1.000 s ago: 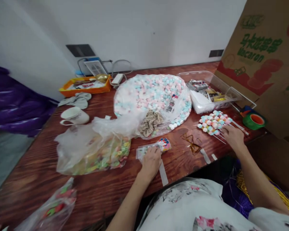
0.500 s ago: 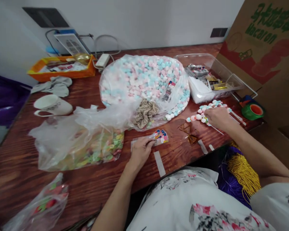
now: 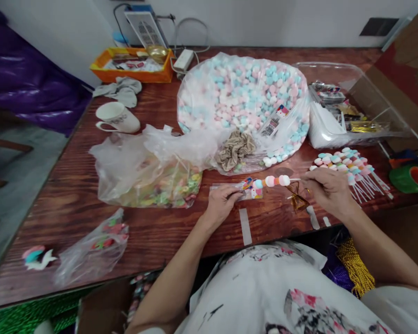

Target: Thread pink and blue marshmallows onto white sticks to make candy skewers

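Note:
My right hand (image 3: 329,191) grips a thin stick that carries a row of pastel marshmallows (image 3: 272,181), held level and pointing left. The tip of that skewer meets a small clear printed packet (image 3: 242,189) lying on the wooden table (image 3: 55,204). My left hand (image 3: 222,204) pinches that packet by its left part. To the right of my right hand lies a pile of finished marshmallow skewers (image 3: 348,164). Gold twist ties (image 3: 297,197) lie under the skewer, between my hands.
A big clear bag of pink, blue and white marshmallows (image 3: 242,95) fills the table's middle, with a beige scrunchie (image 3: 235,149) at its front. A bag of coloured sweets (image 3: 149,178), white cup (image 3: 116,117), orange tray (image 3: 135,65), clear box (image 3: 348,111) and green tape roll (image 3: 411,178) surround it.
My right hand has lifted one skewer from the pile and brought it left to the packet. My left hand stays on the packet. The view has tilted down and shifted left.

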`<state>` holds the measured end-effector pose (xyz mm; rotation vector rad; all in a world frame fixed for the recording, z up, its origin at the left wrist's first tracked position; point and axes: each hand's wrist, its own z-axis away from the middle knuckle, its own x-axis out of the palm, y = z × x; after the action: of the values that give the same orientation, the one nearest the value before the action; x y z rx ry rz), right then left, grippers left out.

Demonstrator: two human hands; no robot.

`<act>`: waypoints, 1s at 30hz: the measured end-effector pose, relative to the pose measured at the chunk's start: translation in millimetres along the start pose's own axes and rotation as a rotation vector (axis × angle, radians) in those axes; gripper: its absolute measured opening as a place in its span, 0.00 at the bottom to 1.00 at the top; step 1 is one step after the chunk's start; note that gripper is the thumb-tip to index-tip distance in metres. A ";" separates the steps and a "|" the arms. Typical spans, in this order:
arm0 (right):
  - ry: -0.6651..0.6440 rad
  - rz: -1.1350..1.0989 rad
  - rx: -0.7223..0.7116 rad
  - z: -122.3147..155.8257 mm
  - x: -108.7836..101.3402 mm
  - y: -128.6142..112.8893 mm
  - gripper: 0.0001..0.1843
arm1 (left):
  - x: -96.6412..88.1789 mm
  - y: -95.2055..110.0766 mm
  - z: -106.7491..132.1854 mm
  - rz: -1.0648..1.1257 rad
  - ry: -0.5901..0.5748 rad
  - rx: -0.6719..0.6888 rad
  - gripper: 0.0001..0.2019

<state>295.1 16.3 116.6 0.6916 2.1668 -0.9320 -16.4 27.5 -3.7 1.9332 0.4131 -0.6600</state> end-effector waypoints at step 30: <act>-0.127 -0.134 0.023 28.8 29.4 22.6 0.09 | 8.6 -7.4 6.0 0.059 -0.004 0.187 0.05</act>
<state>302.3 13.7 70.2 0.4886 2.1127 -1.0429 -15.3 25.3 -16.3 2.1123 0.2990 -0.6841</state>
